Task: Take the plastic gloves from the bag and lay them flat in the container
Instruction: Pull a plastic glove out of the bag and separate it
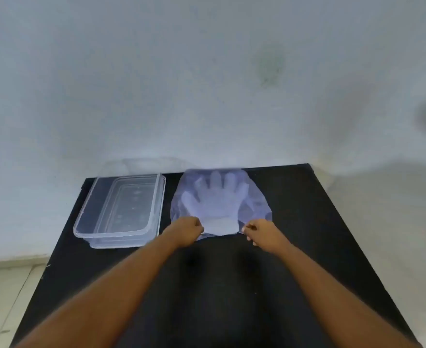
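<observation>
A thin see-through plastic bag (256, 199) lies flat on the black table (307, 247), against the wall. Inside it I see pale plastic gloves (214, 197), fingers spread and pointing away from me, the cuff toward me. My left hand (185, 231) pinches the bag's near edge at the left of the cuff. My right hand (262, 232) pinches the same edge at the right of the cuff. A clear rectangular container (94, 222) stands open to the left of the bag, with nothing visible in it.
The container rests on what looks like its clear lid (121, 244), which sticks out at the near side. A white wall (207, 84) rises right behind the table. Pale floor shows to the left and right of the table.
</observation>
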